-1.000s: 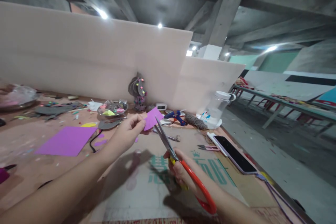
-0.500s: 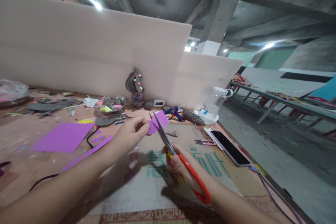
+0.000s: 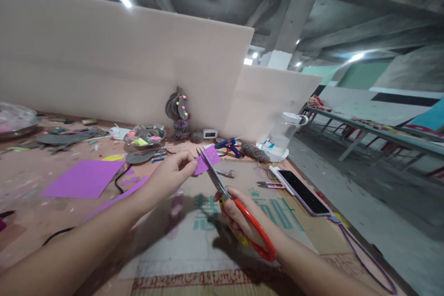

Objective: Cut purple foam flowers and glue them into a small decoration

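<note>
My left hand (image 3: 176, 172) pinches the left edge of a small purple sheet (image 3: 212, 154), held up above the table. Whether it is paper or thin foam I cannot tell. My right hand (image 3: 237, 208) is wrapped round the scissors (image 3: 258, 236), which have red and yellow handles. Their blades point up and away, and lie across the purple sheet just right of my left fingertips. Below both hands lies a board with green lettering (image 3: 249, 215). A larger purple sheet (image 3: 83, 179) rests to the left, beside a purple strip (image 3: 121, 194) and small offcuts.
Behind my hands stand a decorated grey figure (image 3: 178, 111), a bowl of bits (image 3: 145, 138), a blue glue gun (image 3: 229, 147) and grey yarn (image 3: 255, 151). At the right are a clear jar (image 3: 282, 134), thread snips (image 3: 270, 185) and a phone (image 3: 303, 193) near the table edge.
The scissor blades have come closer together across the small purple sheet. The scissor handles are slightly higher and further left in view. My left hand keeps its pinch.
</note>
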`<action>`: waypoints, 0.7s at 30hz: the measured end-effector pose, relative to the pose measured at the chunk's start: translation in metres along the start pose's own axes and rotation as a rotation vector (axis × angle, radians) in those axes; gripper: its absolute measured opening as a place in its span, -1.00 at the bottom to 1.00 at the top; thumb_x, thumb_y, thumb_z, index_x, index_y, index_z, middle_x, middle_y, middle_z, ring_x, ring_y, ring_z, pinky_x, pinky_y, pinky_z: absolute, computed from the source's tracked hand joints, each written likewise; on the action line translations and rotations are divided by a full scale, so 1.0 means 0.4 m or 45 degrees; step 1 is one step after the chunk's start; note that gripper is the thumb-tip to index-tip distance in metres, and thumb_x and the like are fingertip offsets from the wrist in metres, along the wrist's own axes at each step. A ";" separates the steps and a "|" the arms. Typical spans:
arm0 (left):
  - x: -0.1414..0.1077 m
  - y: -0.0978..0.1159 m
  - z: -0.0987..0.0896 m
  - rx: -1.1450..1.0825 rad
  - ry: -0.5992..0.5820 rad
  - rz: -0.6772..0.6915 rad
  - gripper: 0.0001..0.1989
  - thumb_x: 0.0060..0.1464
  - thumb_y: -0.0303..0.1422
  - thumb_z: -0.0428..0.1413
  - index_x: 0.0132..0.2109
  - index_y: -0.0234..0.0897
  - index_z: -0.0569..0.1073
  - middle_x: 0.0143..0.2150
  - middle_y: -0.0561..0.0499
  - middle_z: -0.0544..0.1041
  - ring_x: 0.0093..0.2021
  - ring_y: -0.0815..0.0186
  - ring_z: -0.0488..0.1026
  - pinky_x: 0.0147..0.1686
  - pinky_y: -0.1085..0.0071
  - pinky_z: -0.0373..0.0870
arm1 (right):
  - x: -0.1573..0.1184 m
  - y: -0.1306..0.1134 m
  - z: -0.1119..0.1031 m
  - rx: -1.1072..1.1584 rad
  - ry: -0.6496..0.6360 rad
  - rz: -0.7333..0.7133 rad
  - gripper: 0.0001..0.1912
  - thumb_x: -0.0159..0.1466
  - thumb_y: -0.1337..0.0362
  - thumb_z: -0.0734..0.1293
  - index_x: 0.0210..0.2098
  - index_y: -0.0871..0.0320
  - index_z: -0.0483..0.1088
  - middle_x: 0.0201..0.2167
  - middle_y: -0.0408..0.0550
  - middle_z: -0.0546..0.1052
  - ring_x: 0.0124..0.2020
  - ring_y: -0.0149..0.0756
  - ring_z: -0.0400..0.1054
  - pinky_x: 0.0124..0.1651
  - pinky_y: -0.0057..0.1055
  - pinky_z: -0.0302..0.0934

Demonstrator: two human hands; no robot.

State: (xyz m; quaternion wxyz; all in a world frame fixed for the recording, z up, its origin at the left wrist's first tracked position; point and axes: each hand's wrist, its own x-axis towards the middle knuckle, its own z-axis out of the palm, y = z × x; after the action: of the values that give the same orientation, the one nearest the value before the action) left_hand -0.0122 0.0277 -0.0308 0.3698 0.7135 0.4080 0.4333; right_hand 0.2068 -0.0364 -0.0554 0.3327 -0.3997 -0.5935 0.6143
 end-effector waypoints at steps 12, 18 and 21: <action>0.011 -0.018 -0.012 -0.056 -0.055 -0.068 -0.75 0.10 -0.22 0.05 -0.46 -0.25 0.31 -0.47 0.07 0.42 -0.38 0.31 0.42 -0.33 0.41 0.31 | 0.005 -0.005 -0.008 -0.161 0.049 0.000 -0.46 0.17 -0.26 0.26 -0.20 0.09 0.26 -0.65 -0.33 0.12 -0.71 -0.53 -0.10 -0.70 -0.55 -0.14; 0.014 -0.021 -0.017 -0.013 -0.060 -0.102 -0.77 0.10 -0.26 0.06 -0.46 -0.26 0.34 -0.47 0.05 0.44 -0.35 0.27 0.49 -0.31 0.37 0.39 | 0.009 -0.006 -0.013 -0.193 0.032 -0.001 -0.46 0.17 -0.24 0.26 -0.19 0.12 0.26 -0.67 -0.36 0.13 -0.74 -0.57 -0.09 -0.73 -0.59 -0.12; 0.016 -0.024 -0.016 -0.080 -0.064 -0.146 -0.76 0.08 -0.23 0.09 -0.46 -0.27 0.35 -0.47 0.04 0.46 -0.36 0.27 0.51 -0.29 0.35 0.43 | 0.016 0.007 -0.018 -0.254 0.066 0.012 -0.51 0.22 -0.19 0.23 -0.18 0.13 0.27 -0.67 -0.35 0.17 -0.77 -0.57 -0.07 -0.74 -0.60 -0.12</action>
State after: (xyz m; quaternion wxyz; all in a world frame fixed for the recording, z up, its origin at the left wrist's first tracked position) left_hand -0.0186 0.0384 -0.0350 0.4264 0.6876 0.4250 0.4059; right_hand 0.2107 -0.0277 -0.0584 0.3036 -0.4492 -0.6411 0.5431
